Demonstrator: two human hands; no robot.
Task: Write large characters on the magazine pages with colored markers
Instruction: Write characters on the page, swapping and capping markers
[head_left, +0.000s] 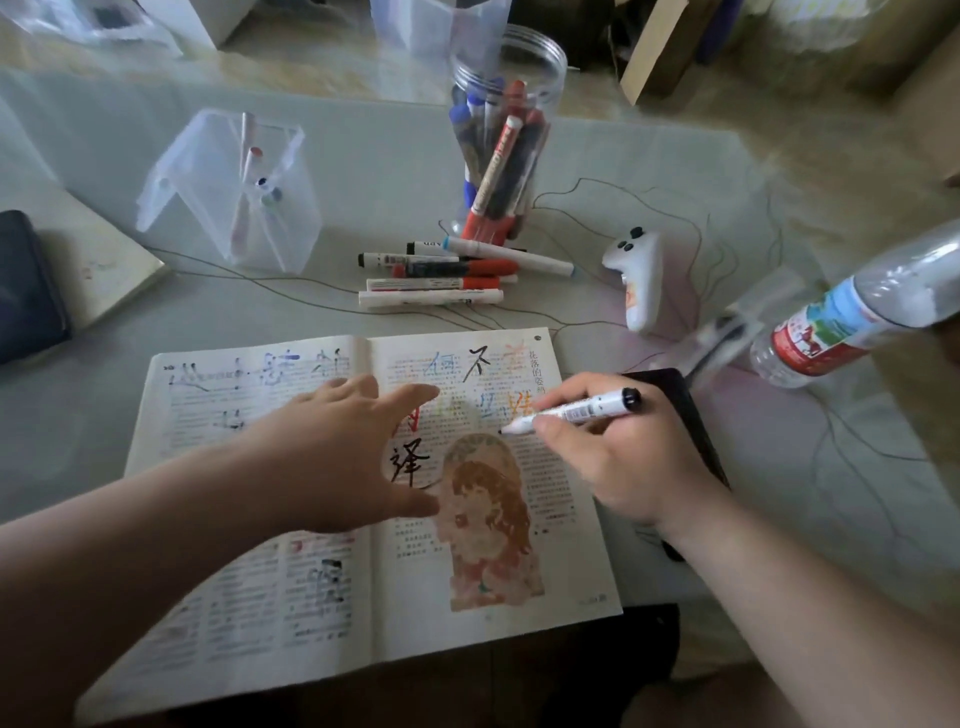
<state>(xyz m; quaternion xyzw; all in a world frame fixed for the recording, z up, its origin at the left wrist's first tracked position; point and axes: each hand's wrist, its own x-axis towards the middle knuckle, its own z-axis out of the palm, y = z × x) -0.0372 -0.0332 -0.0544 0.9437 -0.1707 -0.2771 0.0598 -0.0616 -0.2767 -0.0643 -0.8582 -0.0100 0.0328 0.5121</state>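
1. Two pages of the magazine (249, 613) lay open flat at the near edge of the table (395, 171), where both arms could reach them.
2. The left hand (337, 457) lay across the spine, fingers straight and spread, gripping nothing. I took it to be pressing the pages down so they would not spring up.
3. The right hand (613, 462) pinched a white marker (576, 410) between curled thumb and fingers. Its tip pointed down at the right page beside a red character (517, 408); whether it touched the paper I could not tell.
4. Large characters in several colours already ran along the top of both pages, so the job looked well along.
5. Beyond the magazine, loose markers (436, 283) lay in a heap, probably kept near for quick colour changes.
6. Behind them a clear jar (498, 156) held more markers upright.
7. A clear box (228, 192), a white controller (641, 280) and a water bottle (852, 322) sat off to the sides, apart from the writing.
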